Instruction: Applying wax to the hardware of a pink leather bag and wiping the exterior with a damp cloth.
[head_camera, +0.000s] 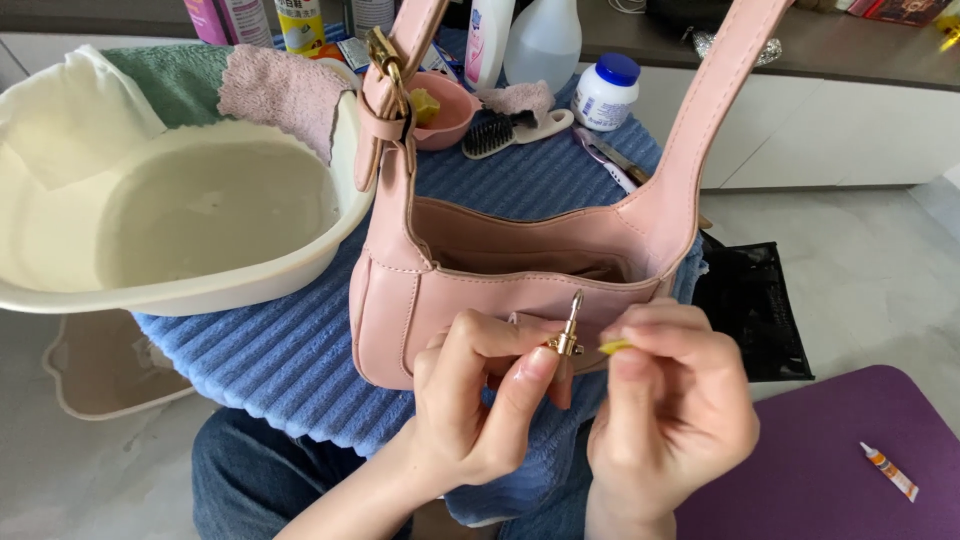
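While the pink handbag (470, 290) stands upright on a blue ribbed towel (290, 350), its mouth open toward the camera, the left hand (480, 400) pinches a small gold clasp (568, 335) at the bag's front between thumb and forefinger. The right hand (670, 410) is curled, its fingertips gripping a small yellow bit (614, 347) just beside the clasp; what it is I cannot tell. Along the far edge stand four or so bottles, cut off by the frame, among them a clear spray bottle (543, 40) and a white jar with a blue lid (605, 92). A cream basin (190, 290) on the left holds cloudy water, with three cloths draped on its rim. A small pink bowl (445, 110) holds something yellow. One brush (515, 130) lies near it. A small orange-and-white tube (889, 471) lies on a purple mat (830, 460), and a black pouch (750, 310) sits right of the bag.
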